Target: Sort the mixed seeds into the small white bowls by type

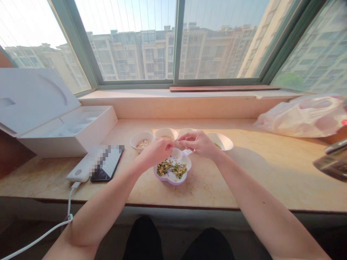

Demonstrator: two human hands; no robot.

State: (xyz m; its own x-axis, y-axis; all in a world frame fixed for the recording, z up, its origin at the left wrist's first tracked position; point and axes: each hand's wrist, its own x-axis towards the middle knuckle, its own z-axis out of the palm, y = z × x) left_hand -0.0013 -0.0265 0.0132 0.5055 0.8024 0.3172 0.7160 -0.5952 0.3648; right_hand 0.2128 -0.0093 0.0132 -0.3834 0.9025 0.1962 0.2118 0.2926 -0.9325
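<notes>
A purple-rimmed white dish (184, 176) holds a heap of mixed green and pale beans (172, 168) on the stone sill. My left hand (157, 150) hovers over the dish's far edge with its fingers pinched together; whether a bean is between them I cannot tell. My right hand (199, 143) is just beside it, fingertips also pinched, nearly touching the left. Behind the hands stand several small white bowls: one with pale pieces (142, 141), one middle bowl (166, 133), one partly hidden (185, 131), and one on the right (222, 141) with greenish bits.
A phone (107, 163) and a white power bank (81, 171) with a cable lie at the left. An open white box (65, 126) stands behind them. A plastic bag (303, 115) and a dark object (332, 162) sit at the right. The window frame rises behind the sill.
</notes>
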